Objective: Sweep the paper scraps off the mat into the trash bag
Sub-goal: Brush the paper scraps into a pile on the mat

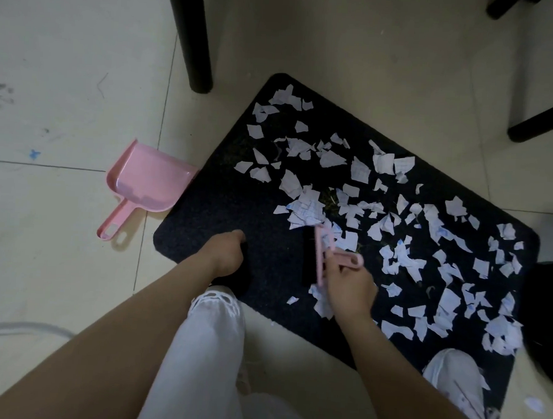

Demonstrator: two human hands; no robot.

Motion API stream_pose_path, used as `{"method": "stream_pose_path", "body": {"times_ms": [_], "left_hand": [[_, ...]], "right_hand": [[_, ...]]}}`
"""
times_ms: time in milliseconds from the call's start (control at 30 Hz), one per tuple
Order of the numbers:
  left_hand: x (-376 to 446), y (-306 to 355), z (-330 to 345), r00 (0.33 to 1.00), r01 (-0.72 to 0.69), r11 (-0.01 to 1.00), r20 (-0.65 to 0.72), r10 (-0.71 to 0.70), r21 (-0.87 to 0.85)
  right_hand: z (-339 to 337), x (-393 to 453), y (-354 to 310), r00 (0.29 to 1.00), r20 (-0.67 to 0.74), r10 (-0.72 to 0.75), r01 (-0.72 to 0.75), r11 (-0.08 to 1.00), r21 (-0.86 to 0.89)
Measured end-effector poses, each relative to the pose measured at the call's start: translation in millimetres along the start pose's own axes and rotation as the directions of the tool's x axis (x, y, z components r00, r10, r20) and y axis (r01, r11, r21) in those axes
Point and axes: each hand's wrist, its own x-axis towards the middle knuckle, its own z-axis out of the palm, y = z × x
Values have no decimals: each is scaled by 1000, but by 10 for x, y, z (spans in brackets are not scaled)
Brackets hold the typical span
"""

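Tiled floor, pale cream, grout lines visible, a few dark smudges and one blue mark at left. Dark mat lies on it at an angle, corners rounded; its left portion is bare, the centre and right are covered with torn white paper scraps, some carrying blue writing. One scrap sits off the mat on the floor at lower right. Black furniture legs stand on the floor above the mat, more at upper right. A dark shape at the right edge, beside the mat, cannot be identified. Pink dustpan rests on the floor, its lip touching the mat's left edge, handle pointing lower left. White trouser leg and white shoe at the bottom. Right hand: fingers curled round the handle of a small pink brush with dark bristles, held low over the mat among scraps. Left hand: fingers curled under, knuckles down on the bare mat, nothing visibly held.
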Motion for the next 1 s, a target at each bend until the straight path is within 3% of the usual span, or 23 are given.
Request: {"method": "stream_pose_path", "body": {"times_ms": [67,167,233,333,400,467,667,833,1000], "left_hand": [[17,49,-1,1000,8,1000,-9,-8,13],[32,144,26,1000,7,999,-19,-7,37],[41,220,60,1000,-14,998,-11,14,56],[50,307,106,999,-30,996,27,28,90],[61,329,123,999,-21,993,27,18,113],[74,336,130,1000,-11,991,17,8,131],[117,380,130,1000,7,987,-3,-7,158],[175,371,112,1000,14,985,-14,-12,171],[233,317,75,999,32,988,-37,-27,152]], "right_hand": [[-118,28,27,998,-53,15,-10,995,95],[-58,-96,18,992,124,29,-62,960,273],[70,-229,60,959,282,-22,-53,965,256],[188,-318,252,906,412,-97,75,995,71],[138,-267,374,919,379,-104,134,990,-52],[3,-168,441,956,287,-60,83,994,-68],[-329,45,323,997,67,28,-40,979,198],[-158,-12,10,988,150,-38,-12,949,315],[215,133,-368,950,295,-100,51,984,171]]}}
